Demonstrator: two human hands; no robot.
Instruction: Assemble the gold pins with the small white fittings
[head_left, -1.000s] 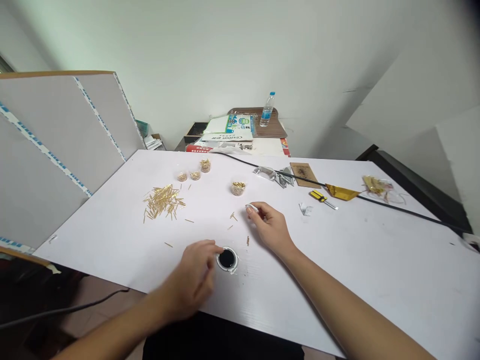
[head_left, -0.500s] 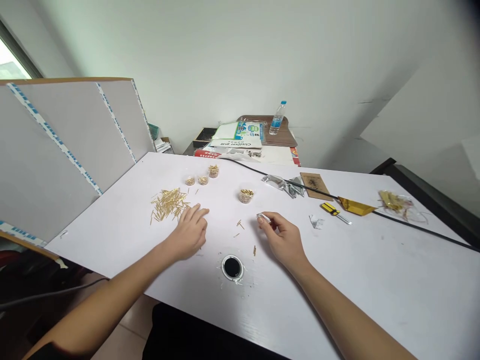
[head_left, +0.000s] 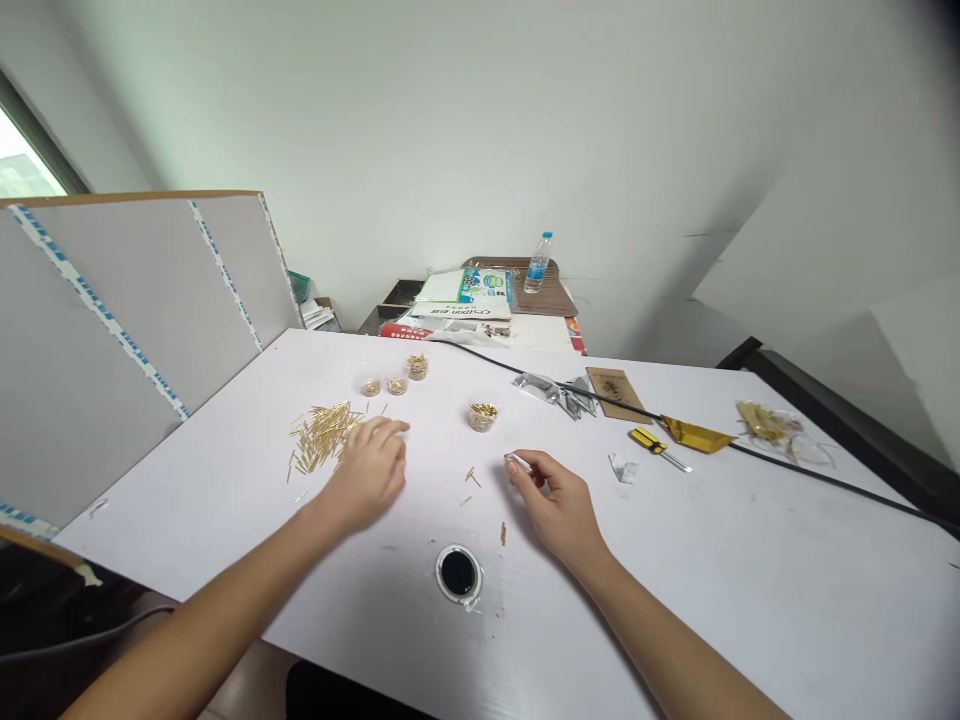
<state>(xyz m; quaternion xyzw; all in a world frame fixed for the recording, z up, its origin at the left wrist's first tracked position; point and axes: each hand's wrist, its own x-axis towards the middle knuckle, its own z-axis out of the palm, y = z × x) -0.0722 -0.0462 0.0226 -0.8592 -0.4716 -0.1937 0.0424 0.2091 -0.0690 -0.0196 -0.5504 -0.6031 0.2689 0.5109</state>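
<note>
My left hand (head_left: 371, 468) hovers at the right edge of a heap of thin gold-coloured pins (head_left: 322, 435), partly covering it. Its fingers are loosely bent and a little apart, and I see nothing in them. Between the thumb and fingers of my right hand (head_left: 562, 505) is a small whitish, silvery piece (head_left: 517, 461), mostly hidden by the grip. A clear cup of gold pieces (head_left: 483, 417) stands beyond and between both hands. A few loose pins (head_left: 472, 477) lie to the left of my right hand, and a small brownish piece (head_left: 503, 534) lies nearer me.
Three small cups stand at the back, one the taller cup (head_left: 418, 367). A round black-centred hole (head_left: 458, 573) is near the front. To the right lie a yellow-handled screwdriver (head_left: 646, 440), a gold folded tray (head_left: 697, 434), silver packets (head_left: 576, 398) and a black cable (head_left: 825, 470).
The view has tilted up, so the table sits lower in it. My left hand has shifted slightly away from me, its fingers closer together. The right hand keeps its hold.
</note>
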